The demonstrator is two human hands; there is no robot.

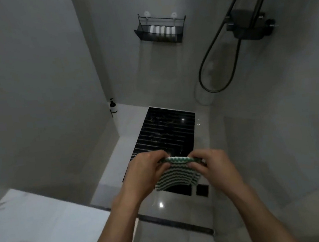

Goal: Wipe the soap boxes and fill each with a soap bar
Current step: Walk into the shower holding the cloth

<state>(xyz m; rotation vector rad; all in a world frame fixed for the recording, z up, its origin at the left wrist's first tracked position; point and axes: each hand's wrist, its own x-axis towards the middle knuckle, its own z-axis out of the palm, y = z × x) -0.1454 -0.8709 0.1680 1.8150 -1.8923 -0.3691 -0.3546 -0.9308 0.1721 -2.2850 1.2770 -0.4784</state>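
Right now I pinch the cloth [177,173] between left hand [144,170] and right hand [211,166], low over the drain [164,132]. Boxes sit in the wall rack [159,30], well apart; a loose pinch could drop the cloth onto wet floor.

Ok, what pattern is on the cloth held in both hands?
Green and white wavy stripes on the cloth, seen in the head view, the only one.
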